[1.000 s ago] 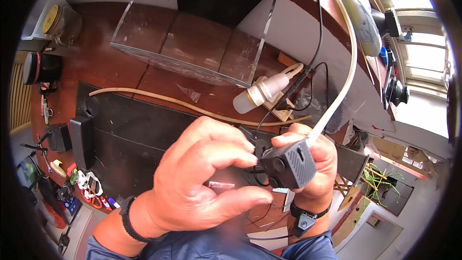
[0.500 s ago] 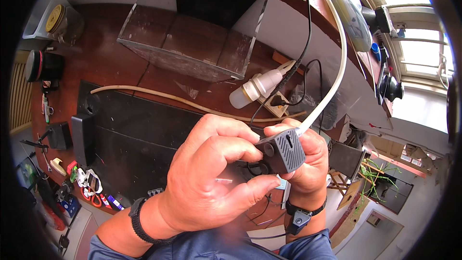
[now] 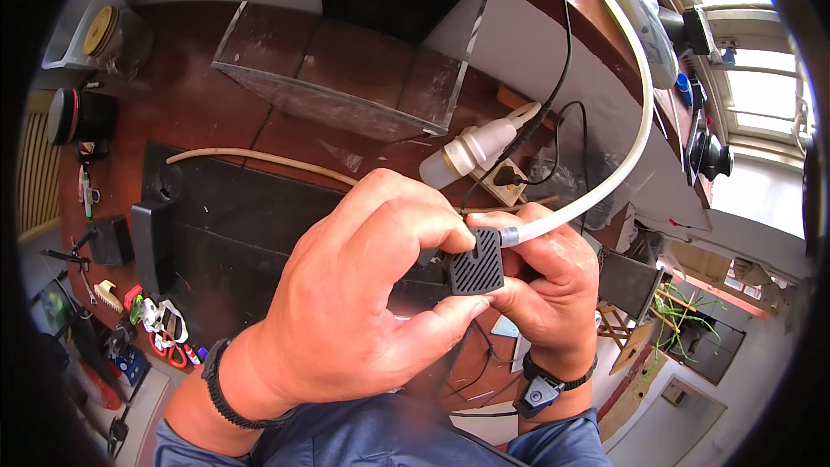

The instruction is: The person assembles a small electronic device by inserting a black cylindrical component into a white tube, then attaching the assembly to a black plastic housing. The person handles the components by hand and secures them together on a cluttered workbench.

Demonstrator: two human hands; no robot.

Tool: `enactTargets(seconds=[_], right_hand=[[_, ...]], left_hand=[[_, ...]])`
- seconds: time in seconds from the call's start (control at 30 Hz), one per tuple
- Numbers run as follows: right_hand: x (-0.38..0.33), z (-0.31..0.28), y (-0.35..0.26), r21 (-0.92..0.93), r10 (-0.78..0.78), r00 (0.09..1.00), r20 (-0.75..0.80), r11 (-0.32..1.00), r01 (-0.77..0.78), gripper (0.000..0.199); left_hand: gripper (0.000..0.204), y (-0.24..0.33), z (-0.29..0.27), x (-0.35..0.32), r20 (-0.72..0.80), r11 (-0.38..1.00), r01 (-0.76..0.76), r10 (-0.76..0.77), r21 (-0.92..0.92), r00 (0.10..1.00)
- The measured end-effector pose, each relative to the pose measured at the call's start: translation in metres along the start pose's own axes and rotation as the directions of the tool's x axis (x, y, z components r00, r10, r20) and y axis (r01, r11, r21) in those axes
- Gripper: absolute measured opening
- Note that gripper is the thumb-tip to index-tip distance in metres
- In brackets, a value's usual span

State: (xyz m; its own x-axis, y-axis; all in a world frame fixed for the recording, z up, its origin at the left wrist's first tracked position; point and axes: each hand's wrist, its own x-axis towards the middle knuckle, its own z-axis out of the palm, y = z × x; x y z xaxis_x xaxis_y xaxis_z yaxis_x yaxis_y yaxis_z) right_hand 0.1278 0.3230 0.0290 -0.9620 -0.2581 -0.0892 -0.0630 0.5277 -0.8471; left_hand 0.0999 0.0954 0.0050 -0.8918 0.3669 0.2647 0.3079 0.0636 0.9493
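A small black water pump (image 3: 476, 266) with a slotted grille is held between both hands above the dark mat (image 3: 242, 246). My left hand (image 3: 367, 294) grips its left side, forefinger at the top corner and thumb along the lower edge. On the other side, my right hand (image 3: 549, 281) is closed on the pump, its fingers partly behind it. A white hose (image 3: 644, 86) fits onto the pump's upper right and curves up past my right hand. Part of a thin black cable (image 3: 467, 199) shows just above the pump; where it ends is hidden.
Beyond my hands stands a clear tank (image 3: 346, 78). A white bulb-shaped lamp (image 3: 471, 151) lies by a power strip (image 3: 506, 180). One beige tube (image 3: 259, 154) crosses the mat. Orange-handled scissors (image 3: 164, 348), a brush (image 3: 108, 296) and a jar (image 3: 117, 39) are at the left.
The pump has turned so its grille faces me more squarely, and has shifted slightly left and down. The hose now bows further right. Both hands keep their hold.
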Motion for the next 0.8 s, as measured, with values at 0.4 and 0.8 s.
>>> enactTargets(seconds=[0.4, 0.8], right_hand=[[-0.005, 0.012, 0.004, -0.155, 0.021, 0.993, -0.117, 0.987, -0.039, 0.049], [-0.012, -0.076, 0.045, 0.745, -0.519, 0.840, 0.158, 0.621, 0.243, 0.019]], left_hand=[[0.039, -0.006, -0.002, -0.004, 0.053, 0.987, 0.075, -0.068, -0.140, 0.996], [0.049, -0.044, -0.024, -0.070, 0.020, 0.946, 0.276, -0.276, -0.170, 0.961]])
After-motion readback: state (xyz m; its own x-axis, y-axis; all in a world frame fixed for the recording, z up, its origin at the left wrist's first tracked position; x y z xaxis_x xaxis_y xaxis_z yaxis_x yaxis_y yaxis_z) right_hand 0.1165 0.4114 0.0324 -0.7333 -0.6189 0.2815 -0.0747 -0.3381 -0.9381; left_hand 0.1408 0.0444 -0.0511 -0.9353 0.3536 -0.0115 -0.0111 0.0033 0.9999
